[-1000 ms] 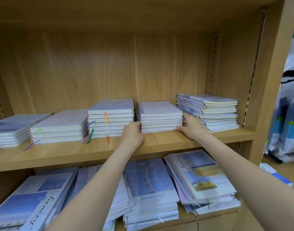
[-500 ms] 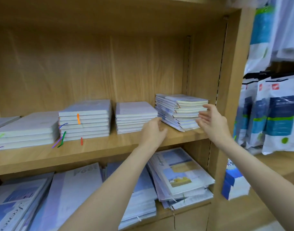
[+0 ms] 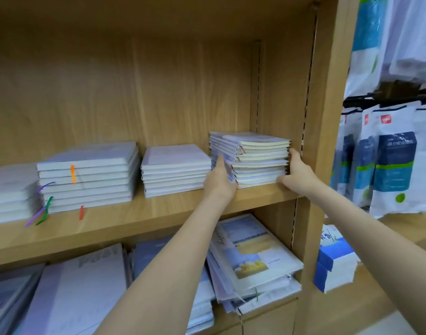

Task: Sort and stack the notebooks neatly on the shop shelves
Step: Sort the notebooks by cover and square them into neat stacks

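left hand (image 3: 219,180) and right hand (image 3: 296,174) press flat against the rightmost notebook stack's (image 3: 258,160) side edges.

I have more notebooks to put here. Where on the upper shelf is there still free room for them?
Bare board runs along the front edge of the upper shelf, before the stacks. A narrow gap lies between the ribbon stack and the middle stack. The right end is crowded: the left hand and right hand flank the right stack.
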Action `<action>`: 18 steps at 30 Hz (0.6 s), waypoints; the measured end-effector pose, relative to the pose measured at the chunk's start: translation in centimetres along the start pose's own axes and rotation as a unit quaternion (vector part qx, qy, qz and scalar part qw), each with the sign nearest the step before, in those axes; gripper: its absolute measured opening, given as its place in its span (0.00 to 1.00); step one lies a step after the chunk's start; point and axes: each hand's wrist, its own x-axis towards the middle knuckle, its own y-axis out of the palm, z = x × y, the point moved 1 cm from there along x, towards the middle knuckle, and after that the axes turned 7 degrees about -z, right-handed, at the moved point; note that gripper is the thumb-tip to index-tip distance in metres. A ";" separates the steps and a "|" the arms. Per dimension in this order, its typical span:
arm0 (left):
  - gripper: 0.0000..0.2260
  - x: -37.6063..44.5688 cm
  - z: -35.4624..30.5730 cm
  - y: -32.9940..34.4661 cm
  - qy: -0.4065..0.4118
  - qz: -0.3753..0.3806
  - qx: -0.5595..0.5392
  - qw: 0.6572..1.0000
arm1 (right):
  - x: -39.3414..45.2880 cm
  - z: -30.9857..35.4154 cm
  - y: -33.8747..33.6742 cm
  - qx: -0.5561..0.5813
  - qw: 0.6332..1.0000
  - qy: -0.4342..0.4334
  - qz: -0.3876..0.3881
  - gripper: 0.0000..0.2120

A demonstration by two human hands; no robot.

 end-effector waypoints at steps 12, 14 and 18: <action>0.35 -0.1 0.0 0.1 0.022 0.007 0.018 1.000 | 1.0 0.3 1.4 0.220 0.973 0.057 -0.036 0.40; 0.35 -0.6 0.2 -0.5 0.028 0.003 0.013 1.000 | -0.2 0.6 1.2 0.213 0.975 0.051 -0.041 0.38; 0.35 -2.7 0.9 -2.0 0.060 -0.001 -0.024 0.998 | -3.4 1.1 0.4 0.220 0.974 0.032 -0.052 0.36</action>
